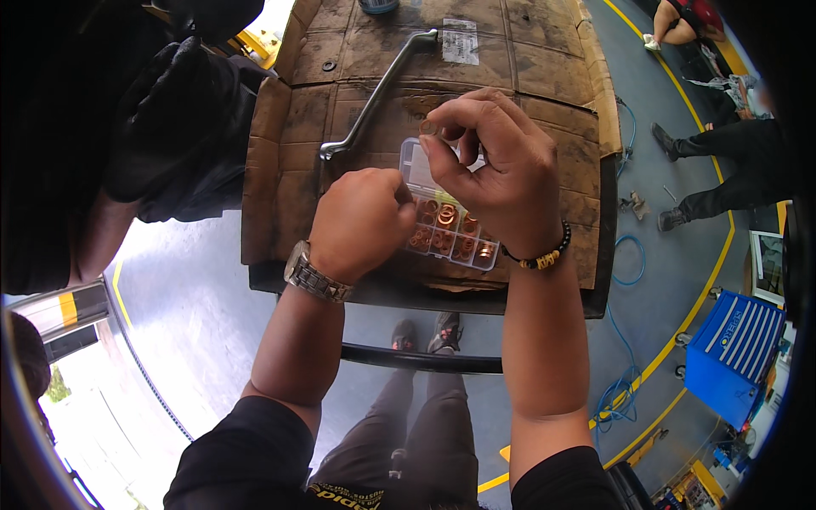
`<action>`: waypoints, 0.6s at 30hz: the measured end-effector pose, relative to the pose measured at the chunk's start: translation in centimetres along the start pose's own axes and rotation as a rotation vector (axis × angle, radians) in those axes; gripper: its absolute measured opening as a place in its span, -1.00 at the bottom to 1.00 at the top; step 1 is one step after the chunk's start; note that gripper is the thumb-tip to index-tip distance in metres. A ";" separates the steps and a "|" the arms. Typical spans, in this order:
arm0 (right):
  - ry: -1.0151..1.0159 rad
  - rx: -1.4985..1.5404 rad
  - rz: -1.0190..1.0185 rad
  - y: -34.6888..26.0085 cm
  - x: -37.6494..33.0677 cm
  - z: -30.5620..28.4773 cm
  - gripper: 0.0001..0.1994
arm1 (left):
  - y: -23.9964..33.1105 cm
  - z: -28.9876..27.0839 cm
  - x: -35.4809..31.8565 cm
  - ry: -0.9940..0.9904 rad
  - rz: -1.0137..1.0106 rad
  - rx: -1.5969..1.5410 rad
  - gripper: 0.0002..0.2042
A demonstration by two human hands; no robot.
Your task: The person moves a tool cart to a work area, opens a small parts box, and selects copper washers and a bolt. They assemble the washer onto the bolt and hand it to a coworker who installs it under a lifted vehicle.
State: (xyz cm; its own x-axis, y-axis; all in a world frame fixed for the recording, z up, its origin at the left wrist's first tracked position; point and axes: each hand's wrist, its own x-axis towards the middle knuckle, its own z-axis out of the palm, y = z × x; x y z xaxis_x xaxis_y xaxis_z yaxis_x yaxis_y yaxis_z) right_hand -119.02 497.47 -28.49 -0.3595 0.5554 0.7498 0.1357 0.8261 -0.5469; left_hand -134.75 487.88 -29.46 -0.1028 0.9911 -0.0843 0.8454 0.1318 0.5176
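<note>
Copper washer pinched in right hand fingers, left hand clenched on clear compartment box

We see bright daylight pouring in from the lower left, washing that corner out and glaring on the grey floor. The centre stays sharp; fisheye bending and black vignetting crowd the rim.

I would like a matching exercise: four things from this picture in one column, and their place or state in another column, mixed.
1. washer
2. wrench
3. parts box
4. tool chest

a. on the floor, far right
b. pinched in the right hand
c. under the left hand, holds copper rings
d. lying on cardboard

Pairs: 1-b, 2-d, 3-c, 4-a
</note>
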 end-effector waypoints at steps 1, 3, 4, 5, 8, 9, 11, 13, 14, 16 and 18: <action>-0.003 -0.020 -0.008 0.0 -0.1 0.0 -0.86 | -0.1 -0.2 0.0 -0.016 -0.009 -0.022 -0.83; -0.017 -0.024 0.027 0.1 0.0 -0.3 -0.85 | -0.4 -0.5 0.2 -0.047 -0.007 -0.061 -0.84; -0.025 -0.027 0.045 0.1 0.0 -0.4 -0.85 | -0.4 -0.7 0.2 -0.062 -0.006 -0.082 -0.84; -0.024 -0.030 0.054 0.2 -0.2 -0.4 -0.85 | -0.3 -0.9 0.2 -0.082 -0.012 -0.063 -0.84; -0.025 -0.026 0.069 0.3 -0.1 -0.4 -0.85 | -0.1 -1.1 -0.1 -0.066 0.007 0.012 -0.84; -0.029 -0.019 0.071 0.4 -0.2 -0.3 -0.86 | -0.1 -0.7 -0.4 -0.017 0.039 0.044 -0.84; -0.043 -0.019 0.075 0.3 -0.3 -0.3 -0.87 | 0.2 0.1 -0.9 0.073 0.075 0.144 -0.84; -0.060 -0.024 0.076 0.1 -0.3 0.0 -0.88 | 0.8 0.7 -1.3 0.155 0.075 0.286 -0.84; -0.065 -0.026 0.078 0.1 -0.3 0.0 -0.88 | 0.8 0.9 -1.3 0.148 0.075 0.276 -0.85; -0.076 -0.033 0.081 0.0 -0.3 0.0 -0.89 | 0.8 1.1 -1.1 0.135 0.081 0.256 -0.85; -0.079 -0.035 0.093 0.0 -0.3 -0.1 -0.89 | 0.6 0.9 -1.0 0.100 0.079 0.186 -0.86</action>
State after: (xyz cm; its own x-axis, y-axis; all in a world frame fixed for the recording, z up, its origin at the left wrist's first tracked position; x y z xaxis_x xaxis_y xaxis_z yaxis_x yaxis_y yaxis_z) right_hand -118.81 497.28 -28.68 -0.4152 0.6218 0.6641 0.2033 0.7749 -0.5984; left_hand -133.64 487.01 -29.83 -0.0759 0.9963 0.0398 0.9342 0.0571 0.3522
